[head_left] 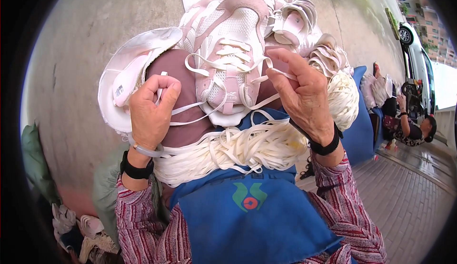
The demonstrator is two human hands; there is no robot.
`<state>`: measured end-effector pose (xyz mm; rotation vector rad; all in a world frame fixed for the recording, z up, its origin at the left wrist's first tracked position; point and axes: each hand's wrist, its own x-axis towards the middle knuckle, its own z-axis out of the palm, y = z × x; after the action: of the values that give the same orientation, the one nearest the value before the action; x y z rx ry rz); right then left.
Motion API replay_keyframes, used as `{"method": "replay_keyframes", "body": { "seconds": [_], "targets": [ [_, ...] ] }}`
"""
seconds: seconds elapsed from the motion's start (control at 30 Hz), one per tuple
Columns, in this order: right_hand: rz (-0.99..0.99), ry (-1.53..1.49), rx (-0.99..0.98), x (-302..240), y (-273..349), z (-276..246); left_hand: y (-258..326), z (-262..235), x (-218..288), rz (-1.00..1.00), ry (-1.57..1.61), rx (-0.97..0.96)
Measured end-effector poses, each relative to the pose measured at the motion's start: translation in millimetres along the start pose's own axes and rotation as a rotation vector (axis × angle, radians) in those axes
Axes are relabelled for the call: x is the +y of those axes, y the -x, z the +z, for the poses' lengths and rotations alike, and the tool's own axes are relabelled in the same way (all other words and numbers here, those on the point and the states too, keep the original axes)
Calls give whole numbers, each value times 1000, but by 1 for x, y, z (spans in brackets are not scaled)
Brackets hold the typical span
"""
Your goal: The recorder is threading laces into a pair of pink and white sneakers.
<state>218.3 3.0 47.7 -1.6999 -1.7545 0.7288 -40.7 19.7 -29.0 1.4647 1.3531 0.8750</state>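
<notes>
A pink and white shoe upper (240, 31) lies across my lap with its tongue end toward me. A white shoelace (190, 106) is threaded through its eyelets, with loose ends running out to both sides. My left hand (153, 114) is closed, pinching lace between thumb and curled fingers, left of the shoe. To its right, my right hand (304, 92) has the lace running in between its thumb and fingers; thumb and forefinger tips stand a little apart. A thick bundle of white laces (238, 145) rests on my lap below the shoe, over the blue apron (247, 226).
Stacked shoe uppers (297, 19) lie at the far right of my lap, beside a coiled lace bundle (343, 101). A white curved shoe piece (112, 78) sits at left. Another person (412, 128) sits at right, near a parked car (423, 64). Green sacks (35, 164) stand left.
</notes>
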Motion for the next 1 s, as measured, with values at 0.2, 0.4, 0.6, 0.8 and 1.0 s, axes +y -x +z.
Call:
{"method": "replay_keyframes", "body": {
  "seconds": [0.2,0.4,0.6,0.8,1.0],
  "targets": [
    [-167,146,-44,15,-6,16,1,0,-8,85,132,99],
    [-230,142,-123,14,6,12,2,5,-13,127,87,140],
    [-235,175,-149,20,9,-1,2,4,-17,143,87,174],
    [-50,43,-7,13,4,-11,2,4,-19,145,118,160],
    [-119,48,58,6,-4,2,4,5,-25,201,103,191]
  ]
}}
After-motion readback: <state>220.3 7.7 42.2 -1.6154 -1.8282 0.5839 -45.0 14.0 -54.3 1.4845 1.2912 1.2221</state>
